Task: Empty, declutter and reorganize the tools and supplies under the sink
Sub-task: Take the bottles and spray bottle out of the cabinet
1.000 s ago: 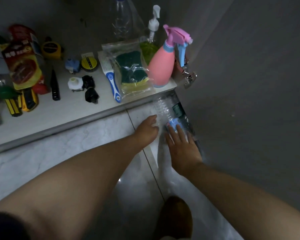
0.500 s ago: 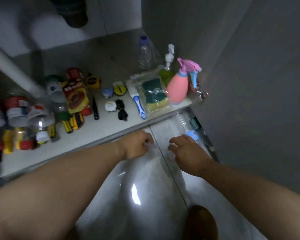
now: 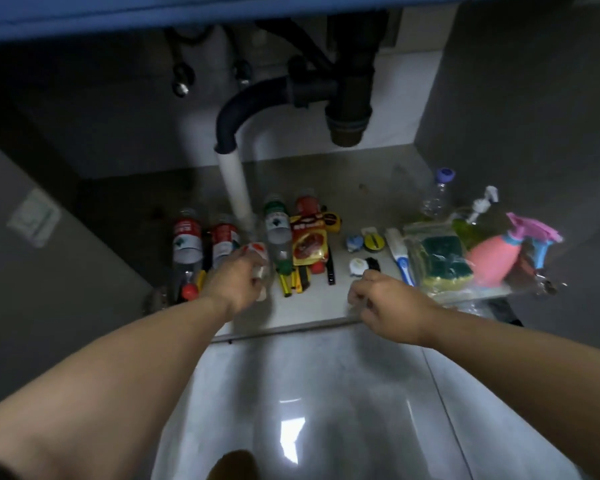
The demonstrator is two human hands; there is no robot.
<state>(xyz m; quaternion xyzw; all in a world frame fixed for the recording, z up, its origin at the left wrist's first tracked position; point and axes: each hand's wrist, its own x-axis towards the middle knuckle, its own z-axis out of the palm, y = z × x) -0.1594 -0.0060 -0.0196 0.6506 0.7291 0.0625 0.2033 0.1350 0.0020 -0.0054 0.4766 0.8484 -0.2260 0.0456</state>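
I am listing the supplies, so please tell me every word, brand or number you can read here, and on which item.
Nothing can be read for certain.
Red-label bottles: blurred.
Green-label bottle: blurred.
Clear bottle in left hand: blurred.
Yellow packet: characters too blurred.
Door sticker: too small.

Shelf count, left to right across mid-frame:
- clear plastic bottles x5: red-label bottles x2 (image 3: 187, 244) (image 3: 224, 241), red-and-white-label bottle (image 3: 257, 252), green-label bottle (image 3: 278, 233), purple-capped bottle (image 3: 439, 194)
- yellow-black screwdrivers (image 3: 284, 284), at least 2
- yellow tape measure (image 3: 333, 218) x1
- small round pieces (image 3: 357, 265) x4
- blue-white brush (image 3: 399, 258) x1
- bagged sponge pack (image 3: 439, 263) x1
- green pump bottle (image 3: 470, 223) x1
- pink spray bottle (image 3: 494, 259) x1
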